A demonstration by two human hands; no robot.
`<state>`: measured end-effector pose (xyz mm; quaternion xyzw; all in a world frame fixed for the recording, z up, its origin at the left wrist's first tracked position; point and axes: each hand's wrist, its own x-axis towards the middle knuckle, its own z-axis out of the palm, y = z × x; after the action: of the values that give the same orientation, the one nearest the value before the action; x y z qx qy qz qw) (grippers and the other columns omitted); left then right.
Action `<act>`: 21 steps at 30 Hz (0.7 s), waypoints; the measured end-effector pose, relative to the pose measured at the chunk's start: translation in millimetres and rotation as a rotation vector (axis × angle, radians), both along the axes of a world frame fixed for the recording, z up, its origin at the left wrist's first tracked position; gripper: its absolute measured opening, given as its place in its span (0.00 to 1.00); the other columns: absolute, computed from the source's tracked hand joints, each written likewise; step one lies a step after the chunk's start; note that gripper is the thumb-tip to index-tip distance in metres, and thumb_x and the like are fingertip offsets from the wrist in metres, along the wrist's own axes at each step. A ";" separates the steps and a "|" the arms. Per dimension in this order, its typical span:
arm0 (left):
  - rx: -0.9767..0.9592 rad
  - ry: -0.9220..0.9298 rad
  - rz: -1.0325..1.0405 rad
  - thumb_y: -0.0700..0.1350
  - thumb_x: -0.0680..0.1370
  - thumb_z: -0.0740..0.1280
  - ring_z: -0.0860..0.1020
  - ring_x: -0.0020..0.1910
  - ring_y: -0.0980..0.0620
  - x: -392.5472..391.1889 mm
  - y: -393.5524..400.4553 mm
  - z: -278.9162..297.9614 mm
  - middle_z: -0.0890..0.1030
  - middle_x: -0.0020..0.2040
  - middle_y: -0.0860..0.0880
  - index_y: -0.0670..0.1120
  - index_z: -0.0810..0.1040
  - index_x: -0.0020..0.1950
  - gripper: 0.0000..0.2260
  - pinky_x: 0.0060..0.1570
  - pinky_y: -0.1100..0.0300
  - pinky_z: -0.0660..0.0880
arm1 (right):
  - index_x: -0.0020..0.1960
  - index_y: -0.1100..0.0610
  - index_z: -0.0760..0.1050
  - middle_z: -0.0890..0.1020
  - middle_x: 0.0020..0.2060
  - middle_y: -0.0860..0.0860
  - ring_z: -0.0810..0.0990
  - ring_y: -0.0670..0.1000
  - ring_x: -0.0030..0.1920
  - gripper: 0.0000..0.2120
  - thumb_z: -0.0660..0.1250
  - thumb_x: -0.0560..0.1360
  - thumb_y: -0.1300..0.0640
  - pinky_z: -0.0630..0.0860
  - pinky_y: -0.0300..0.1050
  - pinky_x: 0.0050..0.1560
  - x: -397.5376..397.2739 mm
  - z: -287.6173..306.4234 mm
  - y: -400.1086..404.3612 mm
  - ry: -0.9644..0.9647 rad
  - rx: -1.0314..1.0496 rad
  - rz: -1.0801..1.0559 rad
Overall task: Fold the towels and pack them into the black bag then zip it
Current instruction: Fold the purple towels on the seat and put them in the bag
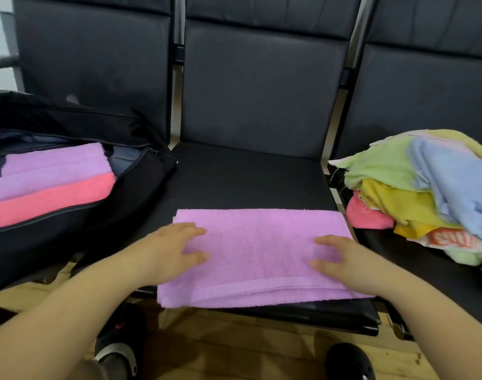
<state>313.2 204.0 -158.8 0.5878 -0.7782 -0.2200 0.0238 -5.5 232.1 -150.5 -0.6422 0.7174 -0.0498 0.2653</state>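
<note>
A purple towel (257, 256), folded into a wide rectangle, lies on the front of the middle black seat (234, 176). My left hand (171, 249) rests flat on its left end with fingers spread. My right hand (344, 260) rests flat on its right end. Neither hand grips the cloth. On the left seat stands the black bag (102, 215), unzipped, with a folded purple towel (53, 168) and a folded pink towel (47, 201) inside.
A loose heap of unfolded towels (415, 187), green, blue, yellow and pink, lies on the right seat. Dark seat backs rise behind. Below the seat edge are a wooden floor and my two black shoes (119, 344).
</note>
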 end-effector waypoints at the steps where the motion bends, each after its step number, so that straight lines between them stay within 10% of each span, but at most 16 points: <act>1: 0.047 -0.079 -0.054 0.60 0.79 0.59 0.51 0.77 0.53 -5.1 -5.9 -7.8 0.53 0.78 0.53 0.55 0.56 0.77 0.28 0.75 0.59 0.50 | 0.76 0.50 0.58 0.57 0.76 0.50 0.63 0.52 0.73 0.34 0.64 0.75 0.39 0.63 0.45 0.69 7.6 -5.4 -3.6 0.048 0.100 0.038; 4: 0.093 -0.226 -0.113 0.64 0.79 0.53 0.40 0.77 0.52 -12.3 -25.9 -27.7 0.39 0.79 0.51 0.54 0.43 0.78 0.33 0.75 0.54 0.42 | 0.78 0.50 0.41 0.40 0.78 0.53 0.41 0.55 0.77 0.42 0.58 0.75 0.34 0.48 0.53 0.76 18.9 -16.8 -18.8 0.210 0.251 0.085; 7: 0.002 -0.140 -0.055 0.65 0.79 0.51 0.39 0.77 0.52 -12.1 -44.5 -40.8 0.39 0.79 0.51 0.55 0.43 0.78 0.32 0.74 0.53 0.39 | 0.78 0.48 0.39 0.39 0.77 0.52 0.40 0.55 0.77 0.42 0.58 0.75 0.34 0.47 0.58 0.75 17.7 -21.4 -39.7 0.232 0.180 0.054; 10: -0.203 -0.043 -0.081 0.71 0.71 0.47 0.47 0.78 0.49 -8.5 -50.9 -44.1 0.53 0.79 0.49 0.54 0.61 0.76 0.37 0.74 0.53 0.41 | 0.78 0.50 0.48 0.46 0.78 0.53 0.45 0.54 0.77 0.38 0.61 0.76 0.37 0.50 0.57 0.75 19.4 -26.3 -54.2 0.207 0.028 0.023; 13: -0.375 0.284 -0.135 0.67 0.68 0.59 0.75 0.58 0.56 4.5 -49.7 -25.8 0.80 0.54 0.55 0.54 0.81 0.50 0.22 0.65 0.58 0.66 | 0.73 0.52 0.64 0.63 0.74 0.53 0.59 0.51 0.74 0.28 0.66 0.76 0.47 0.55 0.43 0.73 37.8 -27.6 -53.5 0.097 -0.260 0.108; 16: -0.220 0.379 -0.225 0.64 0.64 0.70 0.77 0.43 0.59 21.7 -40.7 -11.6 0.79 0.40 0.57 0.58 0.78 0.36 0.11 0.43 0.70 0.70 | 0.61 0.52 0.78 0.77 0.57 0.47 0.75 0.47 0.60 0.14 0.69 0.75 0.55 0.64 0.29 0.58 71.6 -21.2 -39.4 -0.124 -0.440 0.295; 21: -0.161 0.247 -0.316 0.67 0.62 0.68 0.71 0.52 0.63 44.9 -11.7 -33.0 0.73 0.47 0.64 0.64 0.74 0.45 0.16 0.53 0.71 0.67 | 0.58 0.50 0.80 0.79 0.52 0.43 0.76 0.43 0.53 0.14 0.70 0.74 0.48 0.72 0.37 0.57 120.6 -30.7 -17.7 -0.195 -0.379 0.551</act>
<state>358.0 192.3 -191.8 0.4231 -0.8669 -0.2287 0.1309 115.1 214.4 -181.2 -0.8418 0.4665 -0.1700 0.2120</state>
